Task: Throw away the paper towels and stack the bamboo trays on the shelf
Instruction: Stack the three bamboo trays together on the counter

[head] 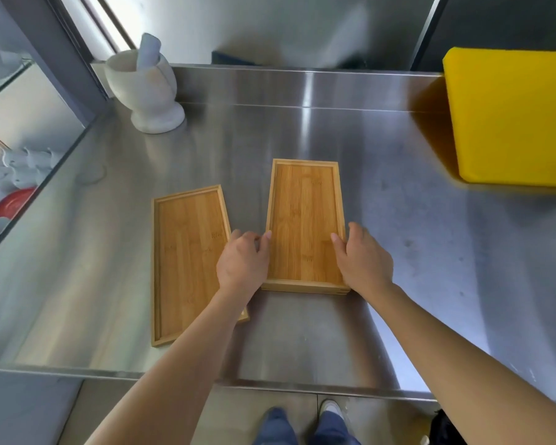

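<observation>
Stacked bamboo trays [305, 220]: light golden wood with raised rims; layered edges show at the near end, so more than one tray lies here, on the steel counter [398, 236] near its middle.
Single bamboo tray [187, 258]: same make, lying flat just left of the stack, angled a little, partly under the left forearm.
Left hand [243, 261]: fingers curled against the stack's left rim, clasping it.
Right hand [363, 260]: fingers pressed to the stack's right rim, clasping the other side.
Marble mortar and pestle [145, 88]: far left corner, well apart from the trays.
Yellow cutting board [511, 117]: far right, apart from the trays.
</observation>
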Demonstrator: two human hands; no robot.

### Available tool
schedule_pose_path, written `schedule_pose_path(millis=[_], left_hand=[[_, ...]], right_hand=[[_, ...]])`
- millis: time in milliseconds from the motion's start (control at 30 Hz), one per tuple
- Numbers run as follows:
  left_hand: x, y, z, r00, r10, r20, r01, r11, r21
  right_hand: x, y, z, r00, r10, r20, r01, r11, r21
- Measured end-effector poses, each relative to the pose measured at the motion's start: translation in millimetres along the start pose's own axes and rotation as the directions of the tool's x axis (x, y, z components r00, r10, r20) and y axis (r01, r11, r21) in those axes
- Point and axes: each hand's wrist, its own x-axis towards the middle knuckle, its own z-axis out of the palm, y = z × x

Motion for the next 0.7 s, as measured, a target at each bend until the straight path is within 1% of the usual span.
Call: schedule_pose_path(millis=[67,100,200,233,333,433,467,567,633,700], left_hand=[[3,-8,-15,0.998,-0.011,-0.067,0.009,0.999,-0.031],[5,-14,-22,0.995,-0.028,-0.094,0.026,0.999,-0.025],[8,-38,-42,0.981,-0.098,-0.165,0.105,0.994,0.036],[7,-47,-47,0.976,-0.127,-0.175,0.136,0.990,0.042],[1,-72,-59,0.958,-0.231,-0.168,0.246,0.966,0.076],[-10,-92,-65,0.946,-0.281,-0.164,0.312,0.928,0.204],[-14,-97,-67,0.941,-0.292,-0.171,0.326,0.919,0.223],[-22,-109,-70,0.928,-0.333,-0.167,0.365,0.905,0.220],[-26,-115,-69,0.942,-0.303,-0.145,0.332,0.904,0.267],[-27,-119,-69,0.961,-0.248,-0.122,0.275,0.906,0.321]], right_hand=[[0,-8,-7,0.995,-0.082,-0.058,0.081,0.997,-0.017],[-1,-15,-11,0.988,-0.145,-0.049,0.144,0.989,-0.026],[-8,-43,-16,0.932,-0.360,0.041,0.361,0.932,-0.024],[-12,-53,-15,0.909,-0.412,0.067,0.413,0.911,-0.009],[-25,-81,-4,0.858,-0.493,0.145,0.487,0.870,0.078],[-39,-102,8,0.821,-0.516,0.244,0.508,0.856,0.101],[-43,-107,12,0.816,-0.511,0.271,0.506,0.858,0.093],[-48,-121,18,0.836,-0.462,0.297,0.479,0.877,0.014],[-50,-129,18,0.850,-0.410,0.331,0.448,0.893,-0.045],[-52,-135,18,0.848,-0.361,0.388,0.418,0.906,-0.072]])
